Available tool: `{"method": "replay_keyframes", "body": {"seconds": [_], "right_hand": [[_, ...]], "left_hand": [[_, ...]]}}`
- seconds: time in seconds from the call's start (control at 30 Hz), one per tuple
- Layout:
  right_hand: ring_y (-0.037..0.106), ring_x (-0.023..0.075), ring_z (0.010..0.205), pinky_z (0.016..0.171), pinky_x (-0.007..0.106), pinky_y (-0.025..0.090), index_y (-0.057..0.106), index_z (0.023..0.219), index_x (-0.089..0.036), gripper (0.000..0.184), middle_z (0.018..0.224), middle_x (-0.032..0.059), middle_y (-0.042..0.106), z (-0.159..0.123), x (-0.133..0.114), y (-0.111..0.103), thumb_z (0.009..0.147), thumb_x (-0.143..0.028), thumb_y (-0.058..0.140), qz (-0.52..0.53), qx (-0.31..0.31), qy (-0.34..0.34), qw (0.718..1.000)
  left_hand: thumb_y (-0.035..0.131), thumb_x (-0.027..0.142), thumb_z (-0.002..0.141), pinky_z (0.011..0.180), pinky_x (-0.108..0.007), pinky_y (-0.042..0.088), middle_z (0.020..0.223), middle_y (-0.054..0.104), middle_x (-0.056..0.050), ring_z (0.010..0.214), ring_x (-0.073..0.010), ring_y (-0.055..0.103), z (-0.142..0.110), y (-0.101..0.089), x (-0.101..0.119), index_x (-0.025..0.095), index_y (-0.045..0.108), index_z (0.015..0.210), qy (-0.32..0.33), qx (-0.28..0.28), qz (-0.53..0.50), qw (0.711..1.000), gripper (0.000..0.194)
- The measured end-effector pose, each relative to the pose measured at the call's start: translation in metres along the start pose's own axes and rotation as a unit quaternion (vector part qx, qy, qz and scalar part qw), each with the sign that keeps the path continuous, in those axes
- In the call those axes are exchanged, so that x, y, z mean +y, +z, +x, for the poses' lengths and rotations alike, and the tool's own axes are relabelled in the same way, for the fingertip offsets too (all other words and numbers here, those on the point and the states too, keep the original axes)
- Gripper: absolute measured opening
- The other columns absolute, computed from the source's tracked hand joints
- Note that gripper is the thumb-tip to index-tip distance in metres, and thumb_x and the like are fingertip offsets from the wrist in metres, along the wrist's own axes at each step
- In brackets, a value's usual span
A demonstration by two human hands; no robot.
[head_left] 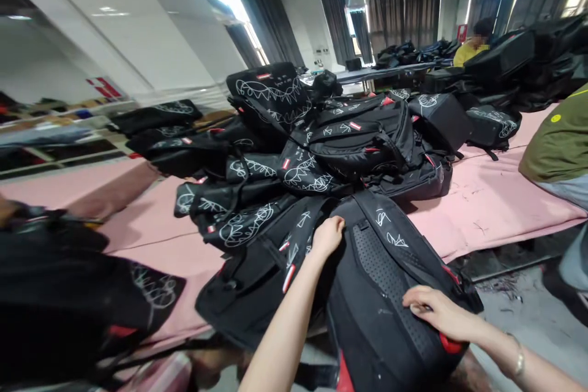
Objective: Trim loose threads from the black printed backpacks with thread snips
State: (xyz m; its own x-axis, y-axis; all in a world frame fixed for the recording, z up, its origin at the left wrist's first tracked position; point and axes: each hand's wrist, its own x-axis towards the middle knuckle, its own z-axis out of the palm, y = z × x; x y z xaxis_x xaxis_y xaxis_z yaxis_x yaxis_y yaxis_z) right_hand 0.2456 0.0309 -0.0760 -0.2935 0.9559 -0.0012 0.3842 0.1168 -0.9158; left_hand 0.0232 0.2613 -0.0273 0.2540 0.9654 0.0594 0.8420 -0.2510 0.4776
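Note:
A black backpack [386, 294] with white scribble print and red tabs lies back-up at the near edge of a pink table [487, 202]. My left hand [327, 236] is closed on the top edge of this backpack, near its handle. My right hand [438, 312] rests on the mesh back padding lower down, fingers curled and pressing the fabric; a bracelet sits on that wrist. Behind lies a heap of several similar black backpacks [340, 147].
More black bags [55, 294] sit at the near left. Another person in an olive top [558, 141] stands at the right edge. A person in yellow [468, 49] sits far back among more bags. Grey floor [528, 312] shows at the right.

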Motion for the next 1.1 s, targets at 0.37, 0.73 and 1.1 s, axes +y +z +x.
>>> {"method": "replay_keyframes", "body": {"seconds": [0.37, 0.73, 1.1], "right_hand": [[0.056, 0.0238, 0.103, 0.088, 0.040, 0.045, 0.041, 0.131, -0.018, 0.046, 0.118, 0.0125, 0.057, 0.033, -0.009, -0.088, 0.086, -0.019, 0.040, -0.307, 0.427, -0.123, 0.842], [0.059, 0.0138, 0.084, 0.073, 0.027, 0.048, 0.053, 0.104, -0.019, 0.029, 0.096, 0.0046, 0.060, 0.109, -0.059, -0.084, 0.083, -0.014, 0.035, -0.165, 0.257, -0.213, 0.928], [0.047, 0.0163, 0.073, 0.069, 0.027, 0.035, 0.052, 0.074, -0.016, 0.020, 0.074, 0.0029, 0.052, 0.097, -0.083, -0.076, 0.073, 0.001, 0.042, -0.372, 0.203, -0.144, 0.894]], "left_hand": [[-0.004, 0.071, 0.075, 0.062, -0.026, 0.044, 0.070, 0.068, -0.009, 0.064, -0.0172, 0.060, -0.007, -0.035, 0.028, 0.011, 0.069, 0.076, -0.011, -0.234, -0.204, 0.951, 0.094], [0.068, 0.051, 0.056, 0.046, -0.020, 0.023, 0.049, 0.037, 0.007, 0.047, -0.0058, 0.030, -0.022, -0.057, 0.072, 0.016, 0.044, 0.052, 0.149, -0.190, -0.229, 0.943, 0.044], [0.066, 0.044, 0.068, 0.064, -0.029, 0.042, 0.078, 0.062, -0.003, 0.073, -0.0191, 0.054, -0.040, -0.025, 0.066, 0.018, 0.058, 0.089, 0.321, 0.021, 0.040, 0.946, 0.034]]}}
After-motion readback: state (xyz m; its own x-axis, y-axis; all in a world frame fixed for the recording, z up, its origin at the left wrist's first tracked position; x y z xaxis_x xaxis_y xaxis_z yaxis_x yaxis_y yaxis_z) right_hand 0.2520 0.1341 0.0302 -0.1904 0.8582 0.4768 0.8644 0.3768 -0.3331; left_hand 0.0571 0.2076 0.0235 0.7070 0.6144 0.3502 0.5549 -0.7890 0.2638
